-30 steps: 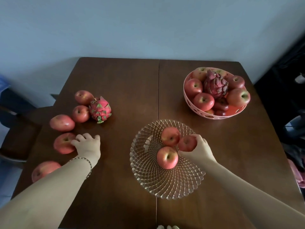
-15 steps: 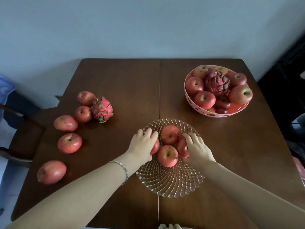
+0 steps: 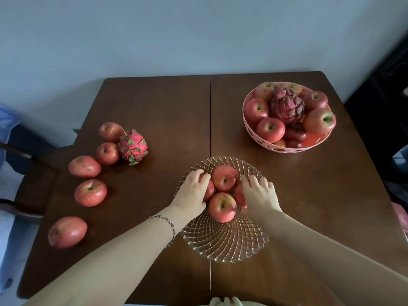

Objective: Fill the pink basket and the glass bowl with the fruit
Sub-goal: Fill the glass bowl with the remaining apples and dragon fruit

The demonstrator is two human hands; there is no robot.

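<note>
Gripping left-side apple point(image 3: 209, 191) inside glass bowl point(image 3: 223, 250): left hand point(image 3: 194, 193), fingers curled over it. Right hand point(image 3: 259, 195) curled over right-side apple point(image 3: 239, 193), same bowl. Between hands: far apple point(image 3: 225, 177), near apple point(image 3: 222, 206). Pink basket point(image 3: 284, 149) far right, heaped with apples and dark dragon fruit point(image 3: 287, 106). Loose at table left: five apples point(image 3: 90, 192), pink dragon fruit point(image 3: 133, 146) touching two. Table point(image 3: 154, 107) dark brown wood, centre seam running under bowl. Pale grey-blue wall point(image 3: 198, 29) behind; dark chair point(image 3: 33, 184) at left edge
</note>
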